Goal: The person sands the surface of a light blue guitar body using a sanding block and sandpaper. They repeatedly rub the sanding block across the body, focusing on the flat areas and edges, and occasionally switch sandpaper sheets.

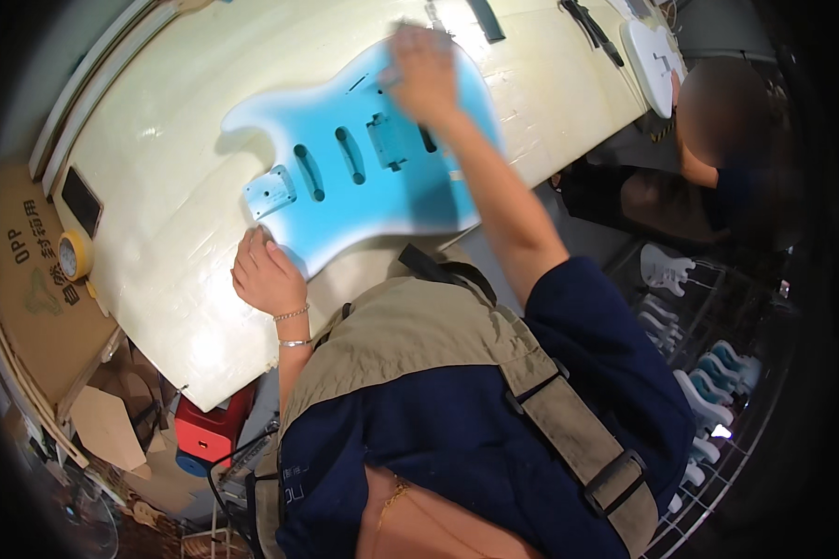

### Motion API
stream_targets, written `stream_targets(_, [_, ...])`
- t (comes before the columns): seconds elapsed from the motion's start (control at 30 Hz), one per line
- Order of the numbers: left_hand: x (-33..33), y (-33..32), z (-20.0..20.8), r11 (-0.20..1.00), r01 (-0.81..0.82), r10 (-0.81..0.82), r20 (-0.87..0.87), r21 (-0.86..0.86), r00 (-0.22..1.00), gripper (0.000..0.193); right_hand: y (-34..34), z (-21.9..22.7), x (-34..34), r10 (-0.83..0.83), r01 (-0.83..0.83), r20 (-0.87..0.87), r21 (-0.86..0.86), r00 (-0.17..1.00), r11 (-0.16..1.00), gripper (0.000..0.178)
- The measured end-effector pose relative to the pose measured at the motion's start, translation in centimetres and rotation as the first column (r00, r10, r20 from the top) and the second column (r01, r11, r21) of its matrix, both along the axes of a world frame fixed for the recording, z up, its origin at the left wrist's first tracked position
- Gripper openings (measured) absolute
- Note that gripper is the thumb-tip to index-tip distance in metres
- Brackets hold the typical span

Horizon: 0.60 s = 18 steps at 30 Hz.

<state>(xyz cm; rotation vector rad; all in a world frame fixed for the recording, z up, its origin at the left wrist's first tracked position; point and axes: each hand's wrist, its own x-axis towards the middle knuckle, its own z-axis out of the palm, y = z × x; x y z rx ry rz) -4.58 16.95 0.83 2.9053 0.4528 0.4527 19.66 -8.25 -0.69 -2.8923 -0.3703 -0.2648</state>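
A light-blue electric guitar body [345, 210] with a whitish edge lies flat on the pale table, its cavities facing up. My left hand [268, 272] is at its near left horn, fingers wrapped round that edge beside the neck pocket. Over the far right part of the body reaches my right hand [424, 79], its fingers smeared by motion. Whether anything is under that palm is hidden.
A black phone [83, 199] and a yellow tape roll [75, 254] are at the table's left. Black tools [594, 33] lie at the far right. Beyond them, another person's hand [676, 88] touches a white guitar body [651, 61]. Racked guitar bodies [708, 384] stand lower right.
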Motion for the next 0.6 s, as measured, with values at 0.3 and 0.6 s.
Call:
stream_targets(0.3, [-0.1,0.4,-1.8,0.999,-0.036,0.036,0.009,0.016,0.999,0.033,-6.4,-0.3,-0.2,-0.051,0.055,0.07,-0.06,0.996,0.997,0.067])
stream_targets(0.6, [-0.2,1.1,-1.9,1.0,-0.028,0.027,-0.041,-0.006,0.999,0.031,-7.8,0.5,-4.3,0.104,-0.098,0.113,-0.062,0.988,0.993,0.064])
